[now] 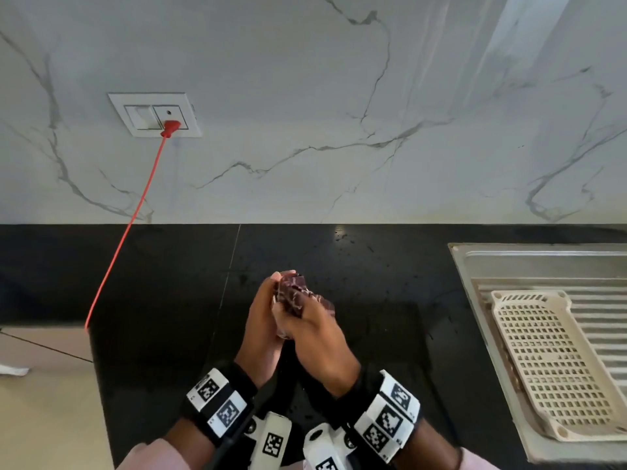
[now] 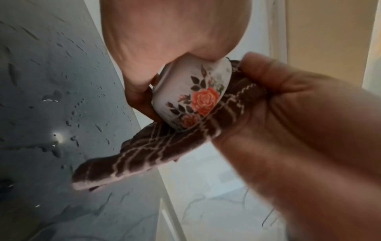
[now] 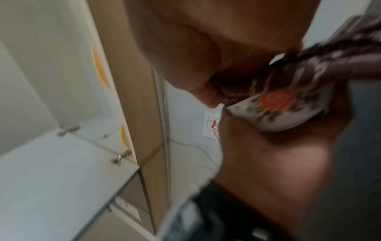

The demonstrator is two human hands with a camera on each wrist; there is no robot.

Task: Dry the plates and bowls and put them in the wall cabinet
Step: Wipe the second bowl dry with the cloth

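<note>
The small white bowl (image 2: 191, 96), printed with orange roses and dark leaves, is held above the black countertop (image 1: 163, 300), between both hands. The left hand (image 1: 263, 320) curls its fingers round the bowl. The right hand (image 1: 317, 334) grips a dark maroon cloth (image 2: 164, 143) with pale lines, pressed against the bowl. The countertop carries water droplets. To the right, a cream perforated tray (image 1: 556, 364) lies on the steel drainboard (image 1: 488, 320). A red plug (image 1: 170, 127) sits in the wall socket (image 1: 154, 114). No legible writing is visible.
</note>
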